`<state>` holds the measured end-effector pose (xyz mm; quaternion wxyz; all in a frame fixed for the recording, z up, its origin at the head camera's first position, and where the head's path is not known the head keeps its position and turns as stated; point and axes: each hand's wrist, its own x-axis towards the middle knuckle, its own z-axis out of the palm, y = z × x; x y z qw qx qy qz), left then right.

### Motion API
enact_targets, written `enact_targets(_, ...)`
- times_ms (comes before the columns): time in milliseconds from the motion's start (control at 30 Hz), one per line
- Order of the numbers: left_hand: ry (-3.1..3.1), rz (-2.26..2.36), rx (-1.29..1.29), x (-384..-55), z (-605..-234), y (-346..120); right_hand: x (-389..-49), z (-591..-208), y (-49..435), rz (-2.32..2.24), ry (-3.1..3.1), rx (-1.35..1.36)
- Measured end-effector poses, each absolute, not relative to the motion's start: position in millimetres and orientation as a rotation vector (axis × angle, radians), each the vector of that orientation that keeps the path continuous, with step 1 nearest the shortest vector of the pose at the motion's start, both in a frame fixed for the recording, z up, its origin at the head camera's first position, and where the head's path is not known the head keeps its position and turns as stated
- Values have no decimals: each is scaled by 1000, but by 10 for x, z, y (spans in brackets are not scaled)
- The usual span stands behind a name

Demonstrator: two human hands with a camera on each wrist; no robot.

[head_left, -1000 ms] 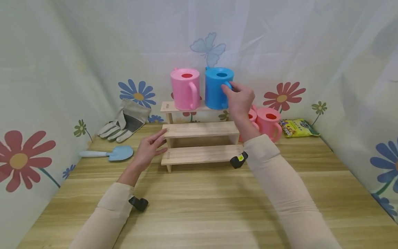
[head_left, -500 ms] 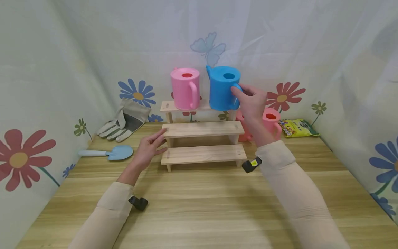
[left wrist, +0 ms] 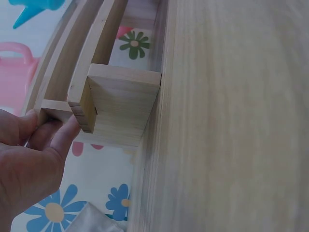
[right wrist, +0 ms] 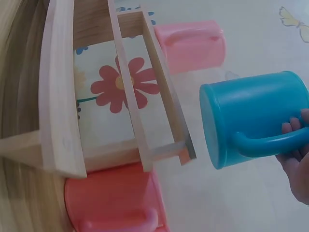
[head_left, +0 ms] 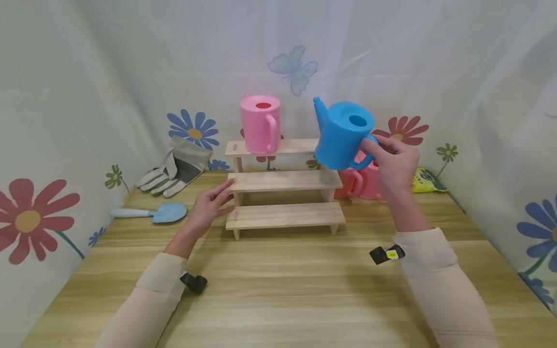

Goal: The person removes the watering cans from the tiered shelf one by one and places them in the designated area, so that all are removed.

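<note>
A blue watering can (head_left: 341, 137) hangs tilted in the air at the right of the three-step wooden stand (head_left: 283, 181), its spout pointing up and left. My right hand (head_left: 398, 162) grips its handle, fingers curled round it in the right wrist view. My left hand (head_left: 209, 210) holds the stand's left end; in the left wrist view its thumb and fingers (left wrist: 65, 137) close in at the ends of the boards. A pink watering can (head_left: 261, 126) stands upright on the top step, left of centre.
Two more pink watering cans (head_left: 372, 183) stand on the table behind the stand's right end, partly hidden by my right hand and the blue can. A yellow packet (head_left: 426, 181) lies behind. Work gloves (head_left: 174, 169) and a light-blue trowel (head_left: 168, 212) lie at the left.
The blue watering can has come off the top step and moved right and toward me, tilting, in my right hand. My left hand has stayed at the stand.
</note>
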<state>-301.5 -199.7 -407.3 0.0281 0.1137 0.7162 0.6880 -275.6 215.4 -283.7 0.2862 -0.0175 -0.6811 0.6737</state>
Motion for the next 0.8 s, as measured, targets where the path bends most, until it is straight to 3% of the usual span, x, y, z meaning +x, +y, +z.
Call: enact_targets(800,2203,2128,327,-3017,-4069,-1991,-2327,-3239,2756,2003,-1815,-5)
